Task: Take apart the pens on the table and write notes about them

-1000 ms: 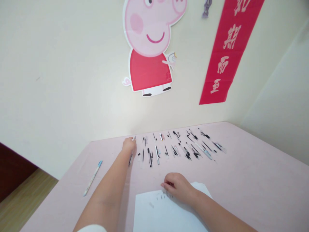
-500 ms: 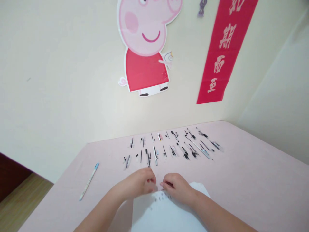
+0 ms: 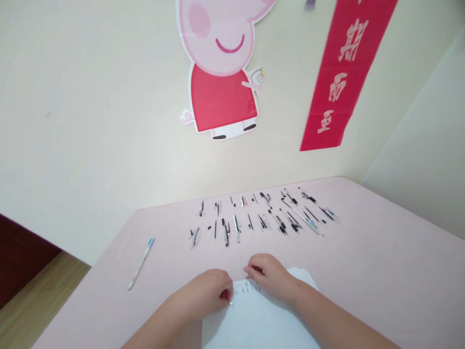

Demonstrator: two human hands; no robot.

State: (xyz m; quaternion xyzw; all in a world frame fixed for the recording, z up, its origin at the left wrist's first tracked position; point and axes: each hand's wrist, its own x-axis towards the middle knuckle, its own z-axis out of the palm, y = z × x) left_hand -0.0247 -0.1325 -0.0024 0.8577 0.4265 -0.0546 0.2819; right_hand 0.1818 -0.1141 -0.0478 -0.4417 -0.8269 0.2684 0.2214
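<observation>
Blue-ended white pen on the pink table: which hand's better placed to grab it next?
Left hand, probably: the white pen lies nearer it, while the right hand is farther off, at the white paper. The left seems to pinch a small white piece, though.

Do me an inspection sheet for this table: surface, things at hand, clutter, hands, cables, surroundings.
Surface: pink-covered table, flush against or close to the wall.
Things at hand: white paper with small dark marks or bits near its far edge; pen parts in two rough rows beyond.
Clutter: blue-ended pen, apart on the left.
Hands: left hand beside a small pale piece, grip unclear; right hand curled at the paper's far edge, contents hidden.
Cables: nothing seen.
Surroundings: pig cutout, red banner.
</observation>
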